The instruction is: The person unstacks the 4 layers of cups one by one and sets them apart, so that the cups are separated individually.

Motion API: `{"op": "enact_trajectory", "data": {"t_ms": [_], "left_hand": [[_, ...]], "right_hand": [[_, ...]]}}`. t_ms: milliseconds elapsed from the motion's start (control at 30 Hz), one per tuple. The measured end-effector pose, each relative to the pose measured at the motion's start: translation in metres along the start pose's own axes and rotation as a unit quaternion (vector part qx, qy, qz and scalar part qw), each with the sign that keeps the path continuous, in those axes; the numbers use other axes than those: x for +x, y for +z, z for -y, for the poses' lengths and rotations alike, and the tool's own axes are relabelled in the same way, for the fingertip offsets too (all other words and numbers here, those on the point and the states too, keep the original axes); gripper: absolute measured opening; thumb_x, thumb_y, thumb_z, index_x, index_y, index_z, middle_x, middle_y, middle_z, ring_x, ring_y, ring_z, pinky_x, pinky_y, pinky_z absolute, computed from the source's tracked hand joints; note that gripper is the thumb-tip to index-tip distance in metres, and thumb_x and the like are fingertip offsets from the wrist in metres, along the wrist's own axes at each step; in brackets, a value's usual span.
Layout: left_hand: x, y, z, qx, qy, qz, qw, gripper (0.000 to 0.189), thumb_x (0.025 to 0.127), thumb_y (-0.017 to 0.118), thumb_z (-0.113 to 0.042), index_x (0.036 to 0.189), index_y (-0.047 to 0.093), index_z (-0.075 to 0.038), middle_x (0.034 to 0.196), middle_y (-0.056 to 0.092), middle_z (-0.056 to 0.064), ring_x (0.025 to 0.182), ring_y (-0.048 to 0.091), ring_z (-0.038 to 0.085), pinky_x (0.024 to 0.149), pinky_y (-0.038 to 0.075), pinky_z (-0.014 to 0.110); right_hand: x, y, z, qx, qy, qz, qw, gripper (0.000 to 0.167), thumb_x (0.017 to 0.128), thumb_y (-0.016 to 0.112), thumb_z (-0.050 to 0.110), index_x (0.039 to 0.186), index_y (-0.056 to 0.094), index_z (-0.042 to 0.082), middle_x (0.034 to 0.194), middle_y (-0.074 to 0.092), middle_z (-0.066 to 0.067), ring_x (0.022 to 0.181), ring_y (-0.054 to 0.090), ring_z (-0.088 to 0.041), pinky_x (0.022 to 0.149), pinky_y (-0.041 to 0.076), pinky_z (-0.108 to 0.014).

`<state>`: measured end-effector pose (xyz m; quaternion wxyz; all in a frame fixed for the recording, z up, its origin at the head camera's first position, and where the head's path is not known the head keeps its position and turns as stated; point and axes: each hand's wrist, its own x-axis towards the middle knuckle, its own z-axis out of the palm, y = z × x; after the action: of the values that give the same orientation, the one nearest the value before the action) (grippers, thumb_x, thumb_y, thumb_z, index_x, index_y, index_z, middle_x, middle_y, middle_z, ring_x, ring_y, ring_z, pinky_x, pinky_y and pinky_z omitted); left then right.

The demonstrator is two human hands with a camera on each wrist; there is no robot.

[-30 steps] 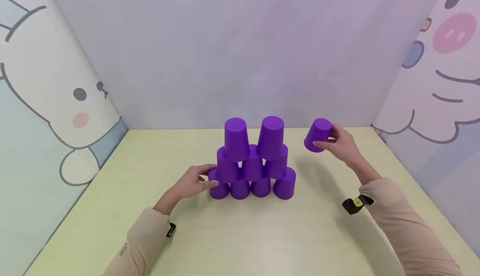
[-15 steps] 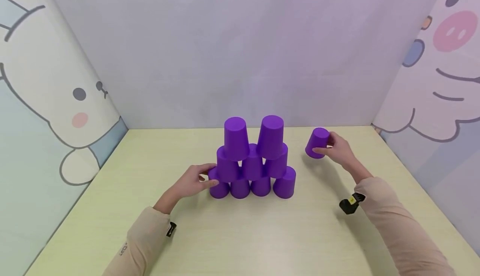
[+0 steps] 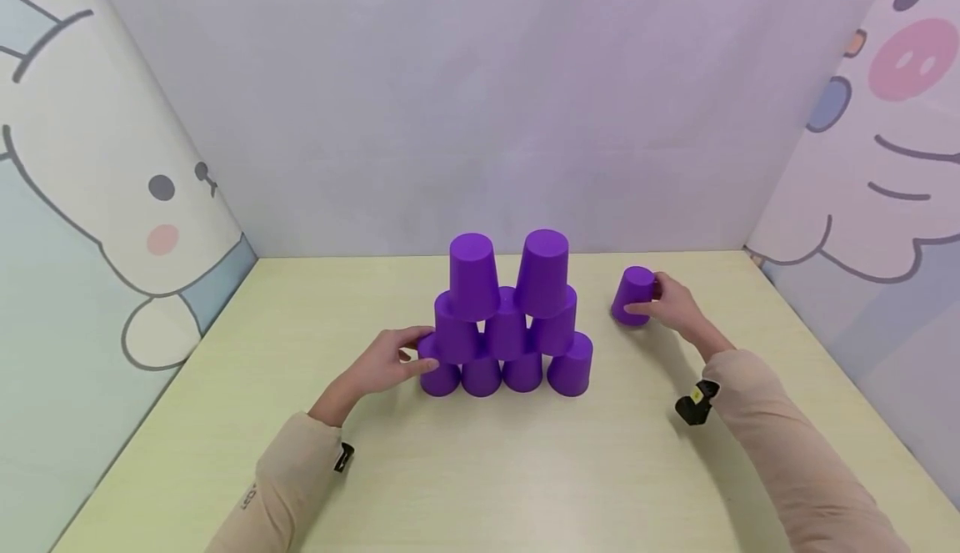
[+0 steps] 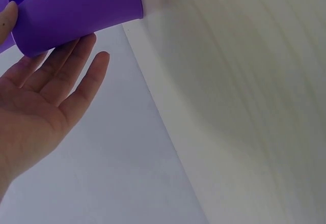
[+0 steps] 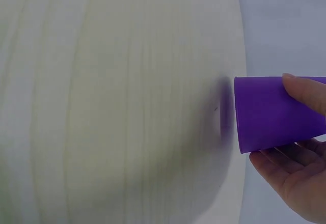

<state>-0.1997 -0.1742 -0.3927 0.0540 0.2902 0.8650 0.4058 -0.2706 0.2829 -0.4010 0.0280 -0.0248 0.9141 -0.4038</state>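
Purple cups stand upside down in a three-tier stack in the head view: several in the bottom row, three in the middle, two on top. My left hand (image 3: 387, 363) holds the leftmost bottom cup (image 3: 440, 379), thumb at its front and fingertips at its far side. In the left wrist view that cup (image 4: 84, 12) lies between the thumb and the lightly bent fingers (image 4: 81, 63). To the right of the stack, my right hand (image 3: 675, 304) grips another upside-down purple cup (image 3: 634, 290). In the right wrist view this cup's rim (image 5: 238, 114) is close over the table.
A pale wood table (image 3: 517, 486) carries the stack. Behind it hangs a plain light backdrop (image 3: 480, 103), with cartoon-printed side panels (image 3: 67, 203) at left and right. Both wrists wear small black devices (image 3: 696, 403).
My right hand has lowered its cup toward the table to the right of the stack. The left hand and the stacked cups have stayed where they were.
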Motion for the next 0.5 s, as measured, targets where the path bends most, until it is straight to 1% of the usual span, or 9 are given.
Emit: {"op": "enact_trajectory", "data": {"t_ms": [167, 333, 500], "left_hand": [[0.0002, 0.0, -0.0007, 0.001, 0.004, 0.001, 1.0, 0.044, 0.085, 0.065, -0.02, 0.121, 0.054, 0.003, 0.106, 0.063, 0.012, 0.092, 0.059, 0.024, 0.07, 0.049, 0.036], [-0.0006, -0.0002, -0.0019, 0.002, 0.007, 0.001, 1.0, 0.044, 0.086, 0.064, -0.02, 0.121, 0.054, 0.003, 0.106, 0.063, 0.013, 0.092, 0.059, 0.024, 0.07, 0.049, 0.036], [-0.0005, -0.0005, -0.0012, 0.003, -0.001, 0.0, 1.0, 0.044, 0.085, 0.065, -0.02, 0.122, 0.053, 0.002, 0.106, 0.063, 0.011, 0.092, 0.059, 0.022, 0.071, 0.049, 0.036]], "right_hand": [[-0.0006, 0.0018, -0.0027, -0.013, 0.008, 0.004, 0.9999, 0.073, 0.078, 0.071, 0.022, 0.127, 0.032, -0.014, 0.122, 0.043, -0.035, 0.114, 0.04, -0.047, 0.096, 0.031, -0.055], [-0.0019, 0.0025, -0.0031, -0.005, 0.013, 0.007, 0.9999, 0.072, 0.078, 0.07, 0.022, 0.128, 0.031, -0.013, 0.121, 0.043, -0.034, 0.114, 0.04, -0.046, 0.095, 0.031, -0.056], [-0.0059, -0.0006, 0.0019, 0.012, 0.013, -0.004, 0.9998, 0.079, 0.079, 0.069, 0.022, 0.135, 0.024, -0.011, 0.129, 0.037, -0.035, 0.118, 0.037, -0.046, 0.096, 0.031, -0.055]]}}
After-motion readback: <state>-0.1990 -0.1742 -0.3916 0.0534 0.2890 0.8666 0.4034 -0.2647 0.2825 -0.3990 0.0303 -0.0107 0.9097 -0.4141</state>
